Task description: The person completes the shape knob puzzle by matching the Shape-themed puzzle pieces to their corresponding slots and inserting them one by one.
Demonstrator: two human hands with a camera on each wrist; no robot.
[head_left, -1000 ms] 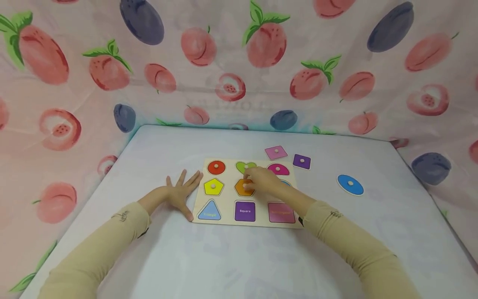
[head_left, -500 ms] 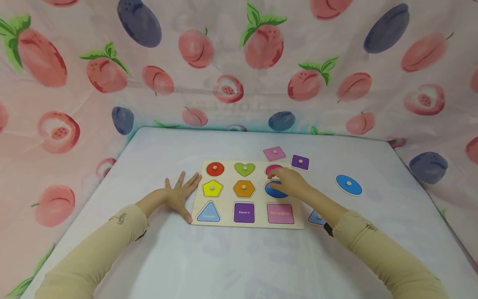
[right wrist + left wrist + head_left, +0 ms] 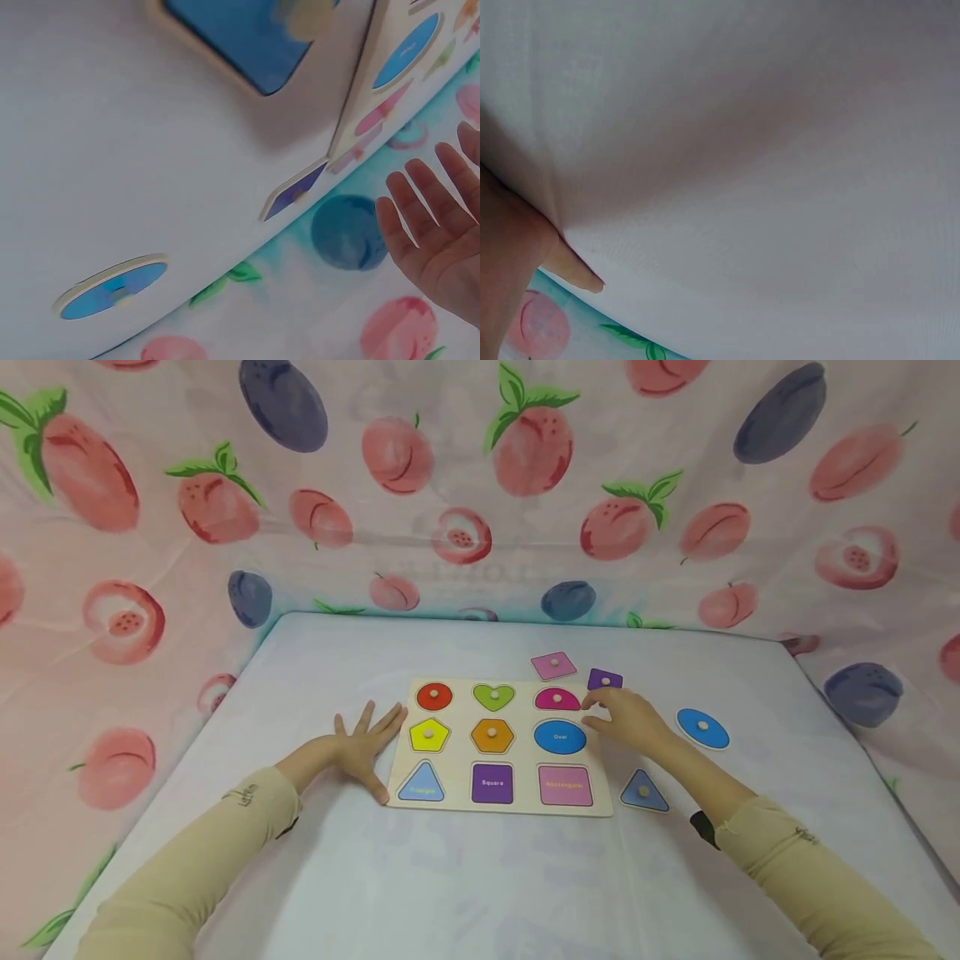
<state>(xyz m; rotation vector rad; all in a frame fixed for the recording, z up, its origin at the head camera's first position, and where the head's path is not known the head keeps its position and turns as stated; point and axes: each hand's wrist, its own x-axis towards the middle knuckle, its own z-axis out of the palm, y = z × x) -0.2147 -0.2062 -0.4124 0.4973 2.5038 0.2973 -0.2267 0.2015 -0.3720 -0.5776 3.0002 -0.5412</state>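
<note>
My left hand (image 3: 360, 752) lies with spread fingers at the left edge of a wooden shape puzzle board (image 3: 456, 764). In the left wrist view, part of that hand (image 3: 514, 247) shows on the white surface. My right hand (image 3: 632, 718) is over the board's right edge, thumb and fingers apart, holding nothing. Near its fingertips are the purple square piece (image 3: 600, 677), which it overlaps in the head view, and the bare blue oval recess (image 3: 560, 737). Knobbed red circle, green heart, magenta semicircle, yellow pentagon and orange hexagon (image 3: 492, 742) pieces sit in the board.
Loose on the table (image 3: 495, 877) lie a pink rectangle piece (image 3: 547, 668) behind the board, a blue oval piece (image 3: 693, 722) to the right, and a blue triangle piece (image 3: 637, 783) beside the board's right edge. A fruit-print cloth (image 3: 337, 577) hangs behind the table.
My right hand has left the orange hexagon piece's knob and moved right to the board's edge, uncovering the oval recess and the loose triangle piece. My left hand has stayed put.
</note>
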